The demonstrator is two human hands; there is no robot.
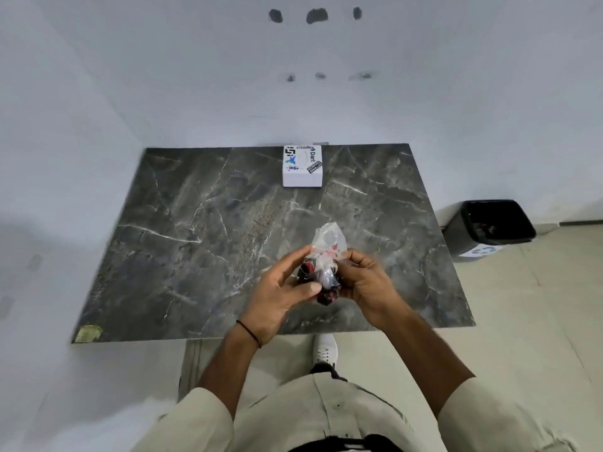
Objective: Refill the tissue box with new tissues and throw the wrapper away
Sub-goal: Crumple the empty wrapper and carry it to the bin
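Note:
A crumpled clear plastic wrapper (327, 247) with red and black print is bunched between both hands above the near middle of the table. My left hand (280, 288) grips its lower left side with the thumb pressed across it. My right hand (365, 278) pinches it from the right. The wrapper's upper part sticks out above the fingers. A white tissue box (302, 179) covered in stickers stands at the far edge of the table against the wall, well apart from the hands. No tissue shows at its top opening.
The dark marble table (195, 243) fills the middle of the view, set into a corner of white walls. A black waste bin (489, 225) stands on the floor past the table's right edge. My white shoe (325, 349) is under the near edge.

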